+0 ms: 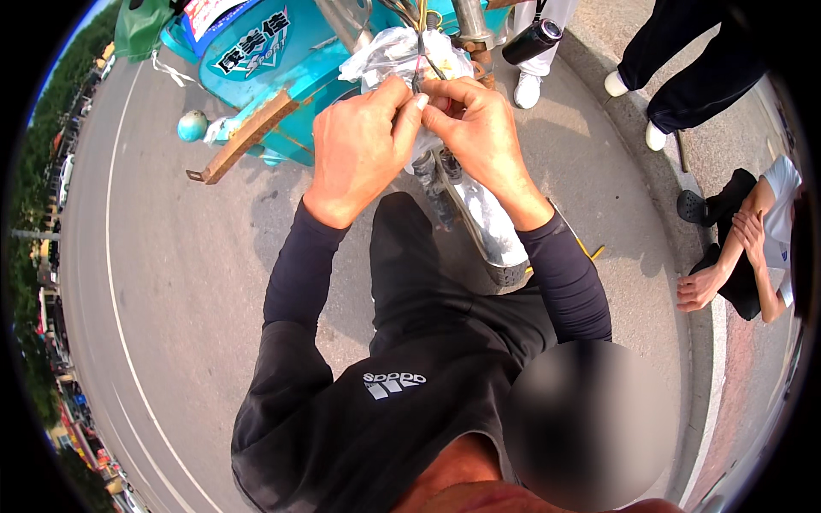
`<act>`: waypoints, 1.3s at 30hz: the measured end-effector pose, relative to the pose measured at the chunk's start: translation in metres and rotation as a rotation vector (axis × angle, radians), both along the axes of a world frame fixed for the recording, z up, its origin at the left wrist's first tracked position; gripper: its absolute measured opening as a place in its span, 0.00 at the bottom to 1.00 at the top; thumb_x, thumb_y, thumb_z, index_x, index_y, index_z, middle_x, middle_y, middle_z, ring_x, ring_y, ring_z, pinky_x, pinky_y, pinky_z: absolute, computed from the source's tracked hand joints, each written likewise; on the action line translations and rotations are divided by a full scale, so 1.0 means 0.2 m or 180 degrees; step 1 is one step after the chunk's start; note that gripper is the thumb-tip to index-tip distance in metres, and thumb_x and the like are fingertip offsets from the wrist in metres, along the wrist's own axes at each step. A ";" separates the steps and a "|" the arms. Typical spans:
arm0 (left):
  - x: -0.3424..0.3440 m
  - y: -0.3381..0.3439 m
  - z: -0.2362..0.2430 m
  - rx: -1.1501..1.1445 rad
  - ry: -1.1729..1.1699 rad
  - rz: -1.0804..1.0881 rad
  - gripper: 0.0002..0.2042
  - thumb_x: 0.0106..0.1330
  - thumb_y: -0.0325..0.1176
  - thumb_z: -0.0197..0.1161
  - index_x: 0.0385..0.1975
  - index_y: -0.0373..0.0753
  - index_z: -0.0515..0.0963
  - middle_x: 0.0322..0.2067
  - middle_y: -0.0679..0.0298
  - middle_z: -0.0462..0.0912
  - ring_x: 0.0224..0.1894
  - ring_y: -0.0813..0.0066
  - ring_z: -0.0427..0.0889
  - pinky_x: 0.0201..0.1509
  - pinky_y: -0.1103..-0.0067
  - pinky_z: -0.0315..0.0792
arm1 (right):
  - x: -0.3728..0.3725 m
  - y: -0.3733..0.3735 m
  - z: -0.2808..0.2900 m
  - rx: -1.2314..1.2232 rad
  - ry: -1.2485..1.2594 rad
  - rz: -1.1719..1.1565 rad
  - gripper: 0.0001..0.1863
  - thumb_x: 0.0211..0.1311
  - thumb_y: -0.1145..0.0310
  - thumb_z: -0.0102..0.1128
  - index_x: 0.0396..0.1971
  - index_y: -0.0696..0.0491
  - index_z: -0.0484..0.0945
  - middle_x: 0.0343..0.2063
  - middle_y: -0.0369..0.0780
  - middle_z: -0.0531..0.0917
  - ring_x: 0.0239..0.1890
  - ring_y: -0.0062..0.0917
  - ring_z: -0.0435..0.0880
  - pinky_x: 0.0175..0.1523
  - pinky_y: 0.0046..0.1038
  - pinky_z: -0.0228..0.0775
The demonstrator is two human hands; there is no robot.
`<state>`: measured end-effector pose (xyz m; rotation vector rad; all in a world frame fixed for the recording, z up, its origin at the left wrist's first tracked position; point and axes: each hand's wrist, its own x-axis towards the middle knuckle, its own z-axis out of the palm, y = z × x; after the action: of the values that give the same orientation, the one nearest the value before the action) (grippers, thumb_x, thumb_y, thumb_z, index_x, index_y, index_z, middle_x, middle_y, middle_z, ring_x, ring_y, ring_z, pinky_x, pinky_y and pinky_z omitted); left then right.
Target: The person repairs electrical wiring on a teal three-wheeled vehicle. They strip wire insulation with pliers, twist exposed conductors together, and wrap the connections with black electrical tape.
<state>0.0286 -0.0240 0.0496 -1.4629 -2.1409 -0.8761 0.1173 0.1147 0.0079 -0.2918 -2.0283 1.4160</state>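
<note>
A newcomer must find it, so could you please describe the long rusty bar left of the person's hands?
Find the turquoise vehicle at the top of the picture. At its lower edge, left of the person's left hand, a long bar slants down to the left. Its rusty brown colour sets it apart from the turquoise panel and round ball beside it.

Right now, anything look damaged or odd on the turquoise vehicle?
Yes: the brown metal bar on the left looks rusted, and exposed wires hang over crumpled plastic, down to the left hand and right hand.
</note>
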 end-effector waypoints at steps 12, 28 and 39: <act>0.35 -0.13 -0.14 -0.0850 0.0039 -0.0309 0.07 0.67 0.34 0.65 0.39 0.40 0.79 0.24 0.60 0.81 0.25 0.64 0.84 0.27 0.69 0.74 | -0.03 0.03 0.02 -0.1083 -0.0050 0.0484 0.15 0.68 0.68 0.65 0.47 0.65 0.82 0.32 0.37 0.86 0.32 0.17 0.83 0.41 0.21 0.75; 0.04 0.08 -0.14 0.1560 -0.4322 -0.0941 0.16 0.70 0.33 0.64 0.51 0.30 0.70 0.38 0.61 0.84 0.27 0.80 0.81 0.22 0.86 0.70 | 0.01 0.03 0.14 0.0798 -0.0173 -0.0055 0.11 0.64 0.71 0.61 0.41 0.61 0.85 0.27 0.51 0.86 0.32 0.41 0.87 0.40 0.36 0.77; 0.01 0.12 -0.19 0.1439 -0.3268 -0.0516 0.14 0.74 0.37 0.60 0.48 0.31 0.74 0.31 0.66 0.82 0.29 0.82 0.80 0.25 0.85 0.73 | -0.04 -0.04 0.14 0.1239 0.0016 -0.0591 0.11 0.63 0.71 0.60 0.38 0.61 0.85 0.24 0.50 0.84 0.27 0.41 0.86 0.36 0.38 0.75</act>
<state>0.0302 -0.0008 0.0109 -1.0354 -2.1618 -2.3721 0.1087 0.1061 0.0357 -0.2967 -2.1569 0.8863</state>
